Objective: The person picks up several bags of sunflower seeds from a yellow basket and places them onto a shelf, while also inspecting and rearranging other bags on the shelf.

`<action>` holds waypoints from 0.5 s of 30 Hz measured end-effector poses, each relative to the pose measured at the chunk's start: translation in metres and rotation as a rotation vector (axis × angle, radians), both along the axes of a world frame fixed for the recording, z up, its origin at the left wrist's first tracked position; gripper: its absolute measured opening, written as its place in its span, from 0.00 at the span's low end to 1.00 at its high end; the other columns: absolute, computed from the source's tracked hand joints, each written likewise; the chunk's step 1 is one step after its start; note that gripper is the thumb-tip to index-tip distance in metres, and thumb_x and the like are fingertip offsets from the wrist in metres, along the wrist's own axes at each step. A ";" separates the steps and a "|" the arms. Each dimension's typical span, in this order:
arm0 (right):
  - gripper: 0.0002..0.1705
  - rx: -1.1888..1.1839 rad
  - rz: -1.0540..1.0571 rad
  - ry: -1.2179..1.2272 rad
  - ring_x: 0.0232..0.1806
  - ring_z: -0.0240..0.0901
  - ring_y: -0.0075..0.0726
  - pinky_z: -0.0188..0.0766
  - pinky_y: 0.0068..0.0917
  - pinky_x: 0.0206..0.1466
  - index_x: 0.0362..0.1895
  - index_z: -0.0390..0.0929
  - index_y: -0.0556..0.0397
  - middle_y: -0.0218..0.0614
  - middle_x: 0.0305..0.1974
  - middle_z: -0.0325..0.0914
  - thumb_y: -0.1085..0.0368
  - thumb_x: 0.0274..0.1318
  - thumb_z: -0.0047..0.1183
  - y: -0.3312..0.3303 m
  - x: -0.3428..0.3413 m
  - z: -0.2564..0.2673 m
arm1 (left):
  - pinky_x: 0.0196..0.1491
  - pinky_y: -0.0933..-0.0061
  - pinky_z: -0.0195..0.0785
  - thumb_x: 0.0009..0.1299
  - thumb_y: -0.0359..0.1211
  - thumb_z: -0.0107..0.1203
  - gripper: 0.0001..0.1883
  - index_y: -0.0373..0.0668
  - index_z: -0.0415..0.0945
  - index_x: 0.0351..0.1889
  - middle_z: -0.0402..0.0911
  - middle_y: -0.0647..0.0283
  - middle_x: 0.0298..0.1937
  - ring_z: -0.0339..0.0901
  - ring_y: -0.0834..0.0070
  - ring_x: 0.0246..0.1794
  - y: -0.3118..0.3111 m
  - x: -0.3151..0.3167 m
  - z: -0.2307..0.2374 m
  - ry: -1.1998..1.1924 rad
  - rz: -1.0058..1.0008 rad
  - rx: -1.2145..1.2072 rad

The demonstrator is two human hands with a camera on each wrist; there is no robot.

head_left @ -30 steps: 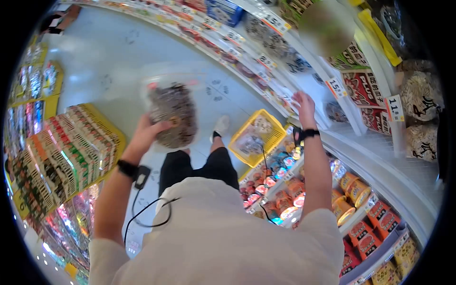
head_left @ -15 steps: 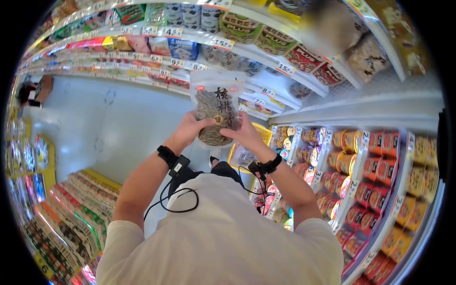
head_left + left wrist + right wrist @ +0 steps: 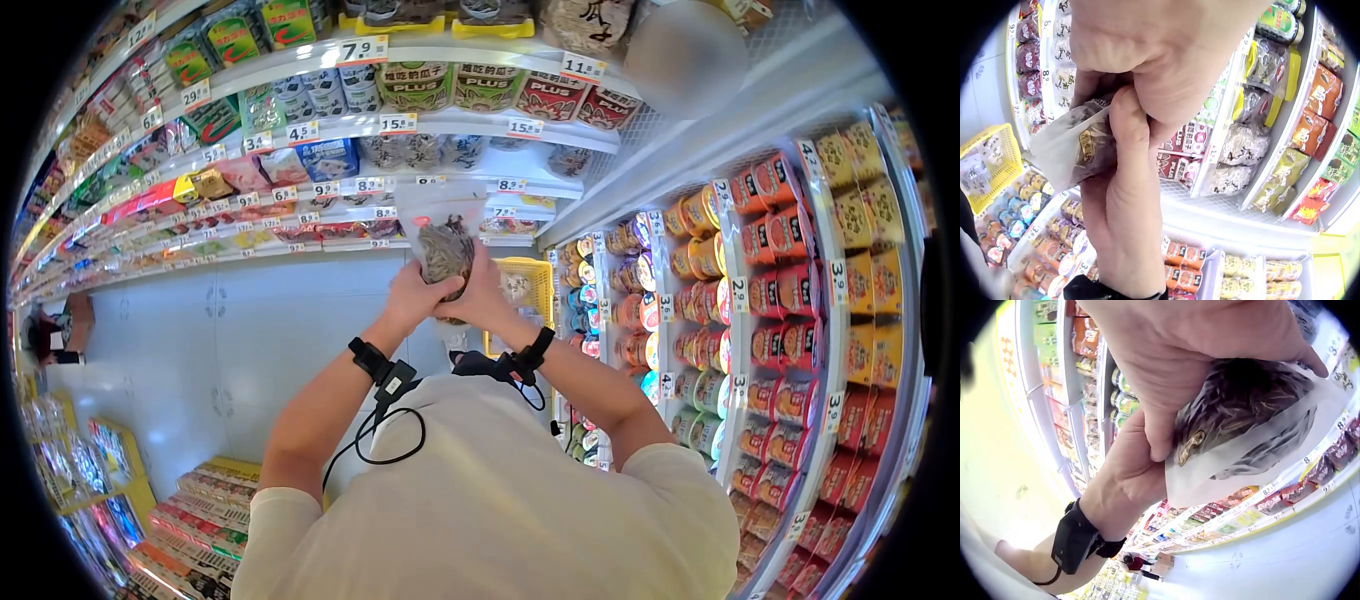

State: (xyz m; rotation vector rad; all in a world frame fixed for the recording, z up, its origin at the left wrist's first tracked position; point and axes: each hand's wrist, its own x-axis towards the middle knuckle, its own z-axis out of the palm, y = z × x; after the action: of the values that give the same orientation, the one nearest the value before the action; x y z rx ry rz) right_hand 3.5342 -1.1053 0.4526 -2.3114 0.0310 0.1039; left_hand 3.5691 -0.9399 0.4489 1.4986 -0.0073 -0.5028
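Both hands hold a clear plastic bag of sunflower seeds in front of the chest, its pale see-through top pointing towards the shelves. My left hand grips the bag's left side, its thumb across the front. On the opposite side my right hand grips the bag, close beside the left. A small gold label shows on the seed bag in the left wrist view. Dark striped seeds fill the bag in the right wrist view, while the fingers behind it are partly hidden.
Ahead runs a long snack shelf with price tags and several similar bags. Cup noodles fill the slanted shelf on the right. A yellow basket holding bags stands on the floor just beyond the right hand. Stacked boxes stand lower left.
The left hand first held the bag alone, with the right hand raised near the shelf. The right hand then took hold too. Now the bag is turned and the view faces the shelves more squarely.
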 end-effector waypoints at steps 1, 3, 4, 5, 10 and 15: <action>0.87 0.082 -0.017 0.027 0.72 0.60 0.64 0.59 0.50 0.74 0.78 0.34 0.66 0.64 0.69 0.60 0.48 0.22 0.85 -0.002 -0.002 -0.009 | 0.44 0.69 0.79 0.60 0.39 0.73 0.31 0.27 0.75 0.54 0.86 0.52 0.46 0.84 0.71 0.41 -0.002 -0.002 -0.006 -0.023 -0.006 0.041; 0.89 0.216 0.000 0.085 0.74 0.57 0.59 0.56 0.48 0.77 0.79 0.26 0.62 0.62 0.71 0.56 0.52 0.26 0.85 -0.011 -0.004 -0.019 | 0.42 0.69 0.79 0.59 0.41 0.74 0.32 0.26 0.75 0.52 0.85 0.51 0.43 0.83 0.72 0.38 -0.002 0.001 -0.009 -0.044 -0.091 0.145; 0.89 0.358 0.006 0.085 0.75 0.57 0.59 0.57 0.48 0.76 0.79 0.24 0.61 0.62 0.71 0.57 0.51 0.28 0.85 -0.016 -0.007 -0.022 | 0.40 0.69 0.78 0.58 0.42 0.74 0.32 0.26 0.75 0.50 0.85 0.50 0.41 0.83 0.72 0.37 -0.003 0.001 -0.008 -0.053 -0.132 0.198; 0.88 0.499 0.015 0.085 0.75 0.57 0.59 0.58 0.48 0.76 0.79 0.23 0.59 0.62 0.71 0.57 0.51 0.30 0.84 -0.021 -0.008 -0.025 | 0.37 0.69 0.77 0.59 0.42 0.73 0.29 0.27 0.75 0.46 0.85 0.51 0.38 0.82 0.73 0.35 -0.005 -0.001 -0.007 -0.102 -0.128 0.142; 0.78 0.847 -0.119 0.336 0.70 0.67 0.48 0.64 0.43 0.73 0.79 0.28 0.58 0.53 0.69 0.64 0.59 0.41 0.81 -0.052 -0.013 -0.032 | 0.45 0.70 0.77 0.68 0.36 0.68 0.26 0.29 0.76 0.58 0.86 0.59 0.45 0.82 0.76 0.43 -0.008 0.004 0.011 0.034 -0.285 0.140; 0.43 1.408 -0.107 0.511 0.62 0.76 0.39 0.70 0.40 0.69 0.70 0.63 0.60 0.43 0.60 0.78 0.63 0.54 0.71 -0.084 0.000 -0.059 | 0.39 0.74 0.71 0.71 0.43 0.66 0.22 0.34 0.82 0.54 0.84 0.66 0.37 0.76 0.79 0.34 -0.019 0.011 0.025 0.114 -0.260 0.147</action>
State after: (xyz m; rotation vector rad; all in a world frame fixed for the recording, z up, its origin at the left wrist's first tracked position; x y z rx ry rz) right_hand 3.5341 -1.1890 0.3938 -0.8368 0.2507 0.4810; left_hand 3.5802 -0.9585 0.4741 1.6203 -0.0785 -0.8121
